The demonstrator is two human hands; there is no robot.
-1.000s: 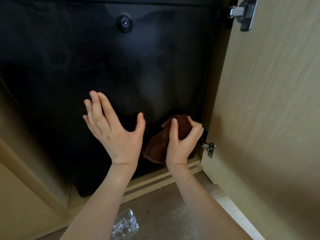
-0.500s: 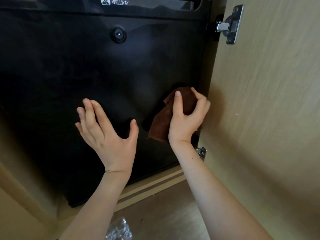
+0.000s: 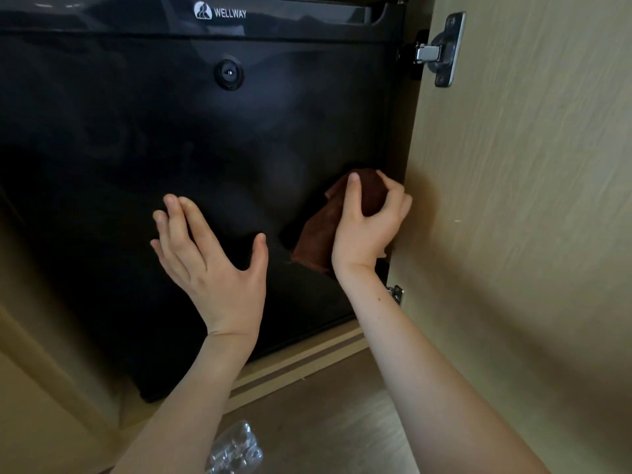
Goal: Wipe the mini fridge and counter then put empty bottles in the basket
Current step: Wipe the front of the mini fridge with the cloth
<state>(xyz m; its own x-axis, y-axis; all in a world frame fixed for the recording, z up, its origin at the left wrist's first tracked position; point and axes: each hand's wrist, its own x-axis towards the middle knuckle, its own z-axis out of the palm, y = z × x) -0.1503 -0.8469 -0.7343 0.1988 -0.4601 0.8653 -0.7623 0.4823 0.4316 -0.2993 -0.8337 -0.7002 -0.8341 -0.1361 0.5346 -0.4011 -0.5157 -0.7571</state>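
While your right hand point(image 3: 367, 234) presses the brown cloth point(image 3: 316, 242) against the black mini fridge point(image 3: 136, 148) at centre right of the frame, its fingers point(image 3: 393, 196) curl over the top of the wad and the thumb lies up its left side. A loose flap hangs below your palm. Your left hand point(image 3: 215, 268), at centre frame, is spread wide with straight fingers and holds nothing; whether it touches the fridge, I cannot tell. The cabinet door point(image 3: 530, 200) stands open along the right, its hinge point(image 3: 441, 51) at upper right. A crumpled clear bottle point(image 3: 236, 449) lies on the floor point(image 3: 325, 422) at the bottom edge.
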